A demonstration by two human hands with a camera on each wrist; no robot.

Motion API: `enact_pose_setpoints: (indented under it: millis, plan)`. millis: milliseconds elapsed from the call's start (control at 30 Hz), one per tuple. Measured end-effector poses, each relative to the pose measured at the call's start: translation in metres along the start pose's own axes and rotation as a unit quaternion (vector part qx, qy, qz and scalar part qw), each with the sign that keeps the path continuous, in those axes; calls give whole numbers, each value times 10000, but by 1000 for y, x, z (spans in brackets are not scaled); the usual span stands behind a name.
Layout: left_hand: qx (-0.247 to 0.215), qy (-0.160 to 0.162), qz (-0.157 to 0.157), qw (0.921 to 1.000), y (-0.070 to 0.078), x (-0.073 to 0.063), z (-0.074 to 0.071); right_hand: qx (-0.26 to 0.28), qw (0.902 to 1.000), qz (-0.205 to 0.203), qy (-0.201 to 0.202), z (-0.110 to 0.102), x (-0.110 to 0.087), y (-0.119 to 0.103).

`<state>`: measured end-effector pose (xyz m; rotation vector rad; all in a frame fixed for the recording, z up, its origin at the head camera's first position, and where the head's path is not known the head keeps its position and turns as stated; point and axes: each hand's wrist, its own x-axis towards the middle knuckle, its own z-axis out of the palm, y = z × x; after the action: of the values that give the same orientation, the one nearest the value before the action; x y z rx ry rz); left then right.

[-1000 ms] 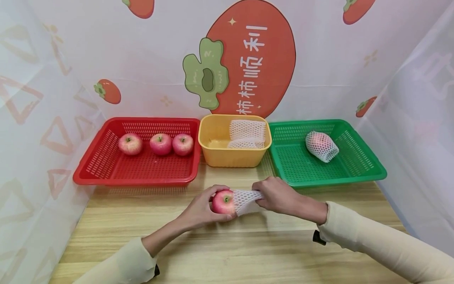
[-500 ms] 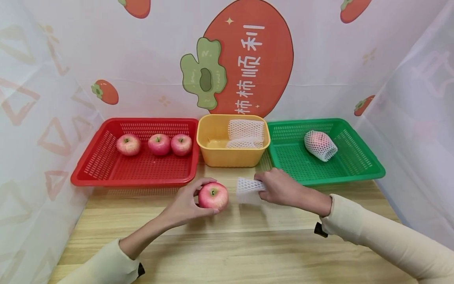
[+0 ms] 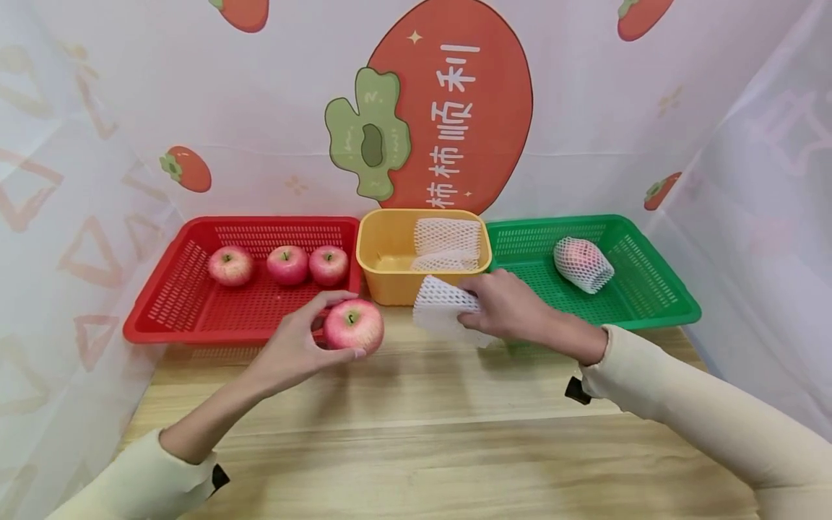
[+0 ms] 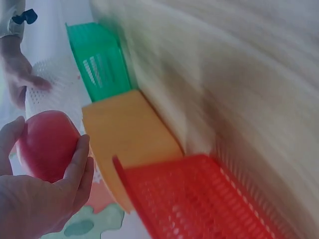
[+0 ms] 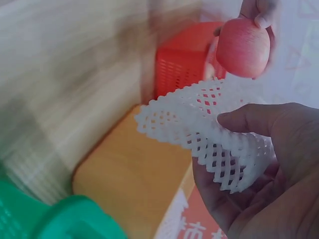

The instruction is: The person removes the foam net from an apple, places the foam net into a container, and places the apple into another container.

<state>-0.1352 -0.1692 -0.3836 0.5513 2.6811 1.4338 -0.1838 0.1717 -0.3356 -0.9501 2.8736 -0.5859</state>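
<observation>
My left hand (image 3: 295,345) grips a bare red apple (image 3: 354,326), thumb and fingers round its sides, in front of the red basket's near right corner. In the left wrist view the same apple (image 4: 49,144) sits between thumb and fingertips. A white foam net sleeve (image 3: 442,307) is pinched in my right hand (image 3: 503,303), just in front of the yellow bin (image 3: 403,287). The right wrist view shows the foam net (image 5: 199,130) loose and without fruit, thumb on top and fingers beneath. Apple and net are apart.
Inside the red basket (image 3: 240,337) at the left lie three bare apples (image 3: 288,265). More foam nets (image 3: 447,238) fill the right part of the yellow bin. At the right, the green basket (image 3: 650,318) holds one apple in a net (image 3: 583,263). Wooden table (image 3: 416,455) spreads in front.
The net has come off the apple. My left hand has drawn the apple left toward the red basket, while my right hand has raised the net toward the yellow bin.
</observation>
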Motion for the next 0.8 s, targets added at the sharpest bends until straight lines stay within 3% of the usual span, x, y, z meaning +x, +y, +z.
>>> enact_pose_setpoints:
  millis: [333, 567, 800]
  plan:
    - [393, 323, -539, 9972, 0, 2, -40, 291, 9983, 467, 197, -19, 28, -9]
    - [715, 408, -1036, 9912, -12, 7, -65, 627, 9947, 690, 433, -31, 48, -4]
    - [686, 446, -1100, 9906, -23, 15, -84, 1009, 9887, 806, 762, -42, 69, 6]
